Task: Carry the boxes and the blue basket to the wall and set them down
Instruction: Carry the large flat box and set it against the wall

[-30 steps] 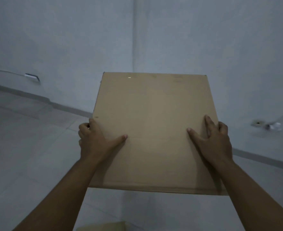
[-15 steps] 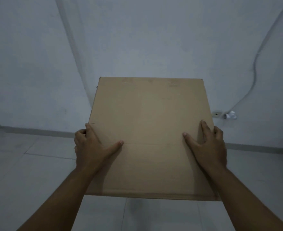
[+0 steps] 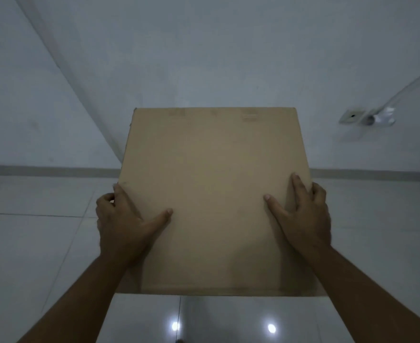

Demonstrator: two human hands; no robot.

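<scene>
Both hands, left hand (image 3: 122,224) and right hand (image 3: 305,216), still grip the box (image 3: 216,194), wall (image 3: 204,58) now nearer.

The box (image 3: 215,201) shows only its top; its sides and underside are hidden. The left hand (image 3: 122,226) curls its fingers over the edge, out of sight; the right hand (image 3: 305,219) hides its outer fingers likewise. Beyond the hands the box covers the wall's (image 3: 204,58) foot. Up right of the right hand, the socket (image 3: 352,116) is too blurred to read.
</scene>
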